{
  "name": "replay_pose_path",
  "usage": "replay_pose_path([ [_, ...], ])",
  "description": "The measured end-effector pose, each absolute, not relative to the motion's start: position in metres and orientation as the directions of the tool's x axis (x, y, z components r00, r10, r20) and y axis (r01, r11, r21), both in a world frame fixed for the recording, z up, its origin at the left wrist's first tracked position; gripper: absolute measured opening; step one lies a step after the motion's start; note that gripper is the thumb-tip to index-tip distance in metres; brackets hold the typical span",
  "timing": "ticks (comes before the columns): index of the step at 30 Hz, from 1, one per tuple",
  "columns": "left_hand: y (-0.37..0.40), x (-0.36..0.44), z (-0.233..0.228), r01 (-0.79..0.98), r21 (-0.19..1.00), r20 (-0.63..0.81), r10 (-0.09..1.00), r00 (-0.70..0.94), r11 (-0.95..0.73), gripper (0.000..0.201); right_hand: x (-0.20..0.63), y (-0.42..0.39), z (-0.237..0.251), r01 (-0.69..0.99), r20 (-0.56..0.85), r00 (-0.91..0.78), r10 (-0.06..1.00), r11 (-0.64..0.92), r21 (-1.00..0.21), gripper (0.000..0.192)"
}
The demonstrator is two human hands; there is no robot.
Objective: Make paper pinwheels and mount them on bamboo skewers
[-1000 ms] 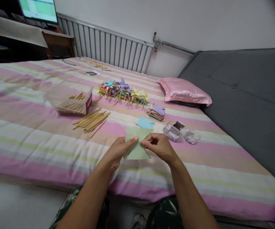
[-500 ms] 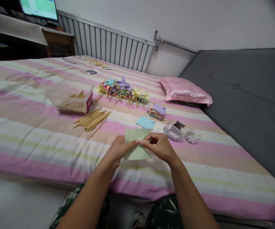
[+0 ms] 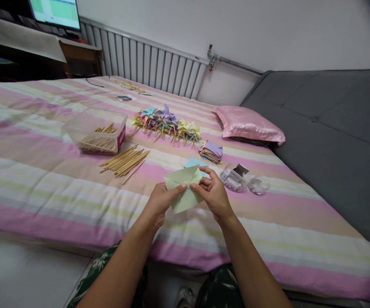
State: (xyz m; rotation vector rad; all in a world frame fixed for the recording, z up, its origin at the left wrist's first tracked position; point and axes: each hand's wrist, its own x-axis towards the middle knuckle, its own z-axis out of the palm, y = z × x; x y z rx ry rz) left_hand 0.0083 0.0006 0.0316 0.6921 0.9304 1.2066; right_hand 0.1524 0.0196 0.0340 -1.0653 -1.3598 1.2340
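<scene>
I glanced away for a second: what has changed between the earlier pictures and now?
The green paper has tilted counterclockwise in view, its upper right corner rising over more of the blue paper. The right hand's index finger has moved from near the paper's middle up to that corner. The left hand keeps its hold; the sticks and pinwheels stayed put.

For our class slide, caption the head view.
Green paper in left grip and right grip, pinwheels on the bed beyond.
</scene>
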Motion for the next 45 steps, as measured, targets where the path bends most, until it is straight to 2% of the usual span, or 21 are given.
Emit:
replay_pose_path([
  [4, 0.001, 0.007, 0.029, -0.394, 0.903, -0.171, 0.985, 0.029, 0.169, 0.033, 0.154, 0.020, 0.034, 0.004, 0.088, -0.133, 0.987, 0.089, -0.996, 0.059],
  [10, -0.001, 0.008, 0.032, -0.336, 0.918, -0.231, 0.973, -0.027, 0.209, 0.031, 0.153, 0.021, 0.032, 0.015, 0.116, -0.134, 0.984, 0.119, -0.993, 0.058],
  [14, 0.001, 0.007, 0.034, -0.408, 0.891, -0.269, 0.955, -0.124, 0.199, 0.035, 0.156, 0.021, 0.035, 0.124, 0.321, -0.001, 0.947, 0.319, -0.940, 0.048],
  [16, 0.002, 0.004, 0.035, -0.474, 0.863, -0.293, 0.937, -0.188, 0.174, 0.036, 0.160, 0.019, 0.039, 0.217, 0.439, 0.060, 0.897, 0.417, -0.882, 0.034],
  [18, 0.003, 0.000, 0.037, -0.542, 0.825, -0.320, 0.922, -0.218, 0.159, 0.035, 0.164, 0.015, 0.043, 0.275, 0.480, 0.001, 0.877, 0.461, -0.844, 0.017],
  [20, 0.004, -0.003, 0.039, -0.604, 0.782, -0.338, 0.919, -0.203, 0.154, 0.031, 0.164, 0.010, 0.046, 0.299, 0.433, -0.193, 0.880, 0.473, -0.829, 0.012],
  [22, 0.003, -0.005, 0.041, -0.651, 0.742, -0.339, 0.928, -0.157, 0.161, 0.028, 0.163, 0.005, 0.048, 0.307, 0.343, -0.385, 0.857, 0.469, -0.828, 0.018],
  [24, 0.003, -0.006, 0.042, -0.672, 0.718, -0.338, 0.935, -0.110, 0.181, 0.026, 0.159, 0.003, 0.047, 0.305, 0.296, -0.466, 0.834, 0.465, -0.831, 0.025],
  [32, 0.001, -0.003, 0.037, -0.621, 0.743, -0.322, 0.947, -0.007, 0.249, 0.030, 0.157, 0.010, 0.040, 0.249, 0.349, -0.339, 0.874, 0.441, -0.862, 0.011],
  [38, -0.001, 0.006, 0.030, -0.554, 0.821, -0.238, 0.966, -0.106, 0.141, 0.030, 0.148, 0.009, 0.040, 0.155, 0.317, -0.179, 0.931, 0.345, -0.926, 0.014],
  [45, -0.002, 0.011, 0.030, -0.533, 0.841, -0.203, 0.968, -0.147, 0.095, 0.028, 0.144, 0.008, 0.036, 0.196, 0.276, -0.090, 0.957, 0.289, -0.937, 0.019],
])
